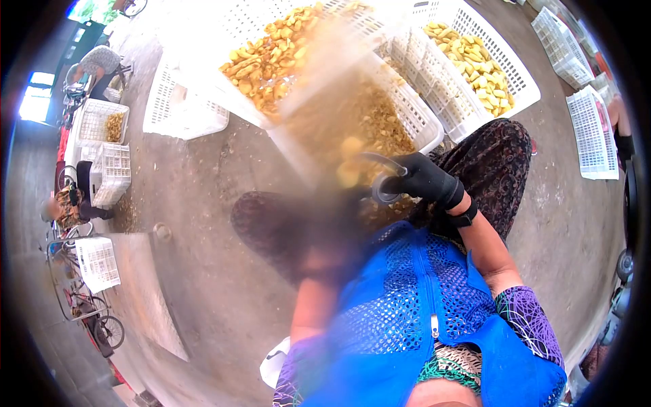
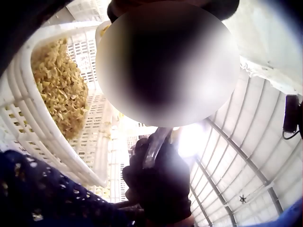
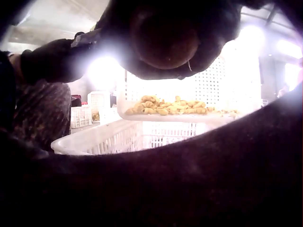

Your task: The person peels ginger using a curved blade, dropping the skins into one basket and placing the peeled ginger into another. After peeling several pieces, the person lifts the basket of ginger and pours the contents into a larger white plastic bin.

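My right hand [image 1: 427, 180], in a black glove, grips a metal tool [image 1: 383, 160] with a curved bar and a round grey end, over the near end of a white crate [image 1: 434, 136]. That crate holds pale brown shavings [image 1: 386, 122]. In the left wrist view the same gloved hand [image 2: 161, 184] has its fingers curled round a shiny handle [image 2: 156, 149]. A smear hides most of my left hand [image 1: 332, 220], close beside the tool; I cannot tell what it holds. Blurred yellow pieces [image 1: 349, 169] show just beyond the hands.
Ahead, a tilted white crate [image 1: 234, 98] holds orange-yellow pieces [image 1: 271, 57]; another crate at right holds pale yellow elongated pieces [image 1: 475, 64]. More white crates [image 1: 180, 102] stand around the concrete floor. At left are two people among crates and a bicycle [image 1: 108, 331].
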`<move>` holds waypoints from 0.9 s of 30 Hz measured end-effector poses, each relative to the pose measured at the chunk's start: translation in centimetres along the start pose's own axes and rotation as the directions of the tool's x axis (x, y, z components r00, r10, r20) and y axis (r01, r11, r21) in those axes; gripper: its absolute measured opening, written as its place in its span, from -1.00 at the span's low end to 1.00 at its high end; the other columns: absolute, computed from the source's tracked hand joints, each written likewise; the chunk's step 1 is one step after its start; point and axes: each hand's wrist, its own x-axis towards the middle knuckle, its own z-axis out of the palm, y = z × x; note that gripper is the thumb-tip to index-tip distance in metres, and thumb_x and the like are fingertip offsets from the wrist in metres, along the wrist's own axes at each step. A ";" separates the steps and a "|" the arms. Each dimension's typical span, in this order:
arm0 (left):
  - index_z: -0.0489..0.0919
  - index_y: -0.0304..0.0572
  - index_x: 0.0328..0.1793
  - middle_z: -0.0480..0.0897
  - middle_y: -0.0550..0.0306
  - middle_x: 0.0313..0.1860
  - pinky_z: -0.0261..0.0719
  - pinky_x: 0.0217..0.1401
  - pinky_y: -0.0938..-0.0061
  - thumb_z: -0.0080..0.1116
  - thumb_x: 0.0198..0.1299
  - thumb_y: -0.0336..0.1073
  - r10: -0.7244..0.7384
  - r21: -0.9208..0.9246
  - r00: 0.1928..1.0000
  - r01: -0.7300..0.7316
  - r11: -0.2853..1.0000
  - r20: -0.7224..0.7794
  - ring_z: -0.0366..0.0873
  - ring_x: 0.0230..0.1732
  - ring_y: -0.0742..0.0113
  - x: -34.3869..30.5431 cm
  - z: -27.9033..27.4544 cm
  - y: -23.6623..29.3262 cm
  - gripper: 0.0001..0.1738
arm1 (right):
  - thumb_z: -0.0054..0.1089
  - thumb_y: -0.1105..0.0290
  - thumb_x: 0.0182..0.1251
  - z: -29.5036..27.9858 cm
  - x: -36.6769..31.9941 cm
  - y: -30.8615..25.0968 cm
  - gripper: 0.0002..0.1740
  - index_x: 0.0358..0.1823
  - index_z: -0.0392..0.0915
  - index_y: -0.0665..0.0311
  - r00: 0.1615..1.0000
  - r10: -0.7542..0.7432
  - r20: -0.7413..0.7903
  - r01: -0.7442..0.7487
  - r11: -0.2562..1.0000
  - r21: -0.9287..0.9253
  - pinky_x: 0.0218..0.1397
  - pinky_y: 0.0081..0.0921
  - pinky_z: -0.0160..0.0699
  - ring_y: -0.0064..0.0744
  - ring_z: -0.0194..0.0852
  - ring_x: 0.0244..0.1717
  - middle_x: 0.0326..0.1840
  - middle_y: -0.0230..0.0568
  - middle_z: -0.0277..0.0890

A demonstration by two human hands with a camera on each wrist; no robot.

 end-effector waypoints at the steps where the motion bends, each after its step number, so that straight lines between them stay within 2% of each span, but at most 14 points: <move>1: 0.47 -0.40 0.14 0.60 0.13 -0.10 0.50 -0.06 0.55 -0.04 0.33 -0.28 -0.001 0.001 1.000 0.001 1.000 0.000 0.52 -0.12 0.42 0.0 0.0 0.0 -0.63 | 0.34 0.39 0.18 0.0 0.1 -0.2 -0.67 -0.05 0.58 0.35 1.000 -0.003 -0.002 0.003 0.994 -0.106 -0.18 -0.59 0.47 -0.69 0.46 -0.27 -0.32 -0.46 0.59; 3: 0.47 -0.40 0.14 0.60 0.12 -0.10 0.50 -0.06 0.55 -0.04 0.33 -0.28 -0.002 0.001 1.000 0.002 1.000 -0.004 0.52 -0.12 0.42 -0.1 0.0 0.0 -0.63 | 0.34 0.38 0.18 0.1 0.2 -1.2 -0.66 -0.04 0.58 0.35 1.000 -0.005 -0.002 0.005 0.978 -0.210 -0.16 -0.59 0.47 -0.69 0.46 -0.26 -0.32 -0.46 0.58; 5: 0.47 -0.40 0.14 0.60 0.12 -0.10 0.50 -0.06 0.55 -0.04 0.33 -0.28 -0.005 0.001 1.000 0.005 1.000 -0.002 0.52 -0.12 0.42 -0.1 -0.1 -0.1 -0.63 | 0.34 0.36 0.19 0.3 0.3 -2.1 -0.66 -0.03 0.58 0.35 0.997 -0.065 0.047 0.079 0.884 -0.460 -0.14 -0.59 0.48 -0.67 0.47 -0.24 -0.29 -0.45 0.59; 6: 0.47 -0.40 0.14 0.60 0.12 -0.10 0.50 -0.06 0.55 -0.04 0.33 -0.28 -0.003 -0.002 1.000 0.003 1.000 -0.005 0.52 -0.12 0.42 -0.1 0.0 0.0 -0.63 | 0.34 0.36 0.19 0.3 0.3 -1.6 -0.66 -0.03 0.58 0.35 0.997 -0.064 0.046 0.078 0.885 -0.459 -0.14 -0.59 0.48 -0.67 0.47 -0.24 -0.29 -0.45 0.59; 8: 0.47 -0.40 0.14 0.60 0.12 -0.10 0.50 -0.06 0.55 -0.04 0.33 -0.28 -0.006 0.000 1.000 0.006 1.000 -0.006 0.52 -0.12 0.42 -0.2 0.0 -0.1 -0.63 | 0.32 0.36 0.20 0.6 0.2 -0.7 -0.67 -0.04 0.58 0.35 1.000 0.007 -0.021 -0.008 0.999 -0.034 -0.13 -0.58 0.48 -0.66 0.48 -0.23 -0.28 -0.44 0.60; 12: 0.47 -0.40 0.14 0.60 0.12 -0.10 0.50 -0.06 0.54 -0.04 0.33 -0.28 -0.004 0.006 1.000 0.004 1.000 -0.011 0.52 -0.12 0.42 -0.2 0.0 -0.1 -0.63 | 0.31 0.36 0.21 0.4 0.2 -1.3 -0.67 -0.03 0.58 0.34 0.999 0.023 0.034 -0.019 0.994 -0.104 -0.13 -0.57 0.48 -0.66 0.47 -0.23 -0.28 -0.43 0.60; 14: 0.47 -0.40 0.15 0.60 0.12 -0.10 0.50 -0.06 0.54 -0.04 0.33 -0.28 -0.002 0.011 1.000 0.002 1.000 -0.011 0.52 -0.12 0.41 -0.1 0.0 -0.1 -0.63 | 0.31 0.36 0.20 0.3 0.2 -1.3 -0.67 -0.04 0.58 0.35 0.990 0.143 0.007 -0.136 0.955 -0.264 -0.16 -0.58 0.47 -0.67 0.46 -0.25 -0.30 -0.43 0.58; 18: 0.46 -0.40 0.15 0.60 0.12 -0.10 0.50 -0.06 0.54 -0.04 0.33 -0.28 -0.001 0.022 1.000 0.001 1.000 -0.012 0.52 -0.12 0.41 -0.1 0.1 -0.1 -0.63 | 0.32 0.37 0.19 1.1 -0.1 -2.0 -0.67 -0.04 0.59 0.34 0.976 0.218 0.016 -0.201 0.925 -0.323 -0.20 -0.59 0.46 -0.69 0.45 -0.27 -0.32 -0.44 0.58; 19: 0.46 -0.40 0.15 0.60 0.12 -0.10 0.50 -0.06 0.54 -0.04 0.33 -0.28 -0.001 0.023 1.000 0.001 1.000 -0.014 0.52 -0.12 0.41 0.0 0.1 -0.1 -0.63 | 0.32 0.37 0.18 2.4 -0.8 -2.5 -0.67 -0.04 0.59 0.34 0.988 0.157 -0.014 -0.157 0.988 0.001 -0.21 -0.59 0.45 -0.70 0.44 -0.28 -0.33 -0.45 0.58; 20: 0.46 -0.40 0.15 0.60 0.12 -0.10 0.50 -0.06 0.54 -0.04 0.33 -0.28 -0.002 0.024 1.000 0.002 1.000 -0.016 0.52 -0.12 0.41 0.0 0.2 -0.2 -0.63 | 0.32 0.37 0.18 3.0 -1.2 -2.7 -0.67 -0.04 0.59 0.33 0.992 0.107 -0.065 -0.080 0.943 0.322 -0.23 -0.60 0.45 -0.70 0.44 -0.29 -0.34 -0.45 0.58; 21: 0.46 -0.40 0.15 0.60 0.12 -0.10 0.50 -0.06 0.54 -0.04 0.33 -0.28 0.000 0.031 1.000 0.000 1.000 -0.015 0.52 -0.12 0.41 0.0 0.2 -0.1 -0.63 | 0.32 0.37 0.18 2.3 -0.9 -2.1 -0.67 -0.04 0.59 0.33 0.992 0.107 -0.067 -0.080 0.943 0.323 -0.23 -0.60 0.45 -0.70 0.44 -0.29 -0.34 -0.45 0.58; 22: 0.46 -0.40 0.15 0.60 0.12 -0.10 0.50 -0.06 0.54 -0.04 0.33 -0.28 0.000 0.035 1.000 0.000 0.999 -0.015 0.52 -0.12 0.41 0.0 0.2 -0.1 -0.63 | 0.30 0.38 0.17 1.0 -0.3 -0.9 -0.66 -0.02 0.59 0.34 0.982 0.189 0.001 -0.189 0.981 0.043 -0.23 -0.61 0.45 -0.71 0.43 -0.30 -0.34 -0.46 0.58; 23: 0.46 -0.40 0.15 0.60 0.11 -0.10 0.50 -0.06 0.54 -0.04 0.33 -0.28 0.002 0.037 1.000 -0.001 0.999 -0.021 0.52 -0.12 0.41 0.0 0.2 -0.2 -0.63 | 0.29 0.39 0.17 0.3 0.0 -0.2 -0.65 -0.01 0.58 0.34 0.958 0.284 0.045 -0.265 0.932 -0.246 -0.24 -0.61 0.44 -0.71 0.43 -0.31 -0.35 -0.46 0.58; 27: 0.46 -0.40 0.15 0.60 0.11 -0.10 0.50 -0.06 0.54 -0.05 0.33 -0.28 0.007 0.062 1.000 -0.006 0.998 -0.024 0.52 -0.12 0.41 0.1 0.3 -0.3 -0.62 | 0.26 0.41 0.17 3.0 -0.7 -3.9 -0.62 0.04 0.57 0.37 0.988 0.154 -0.027 -0.156 0.960 -0.235 -0.26 -0.63 0.43 -0.71 0.41 -0.33 -0.36 -0.46 0.57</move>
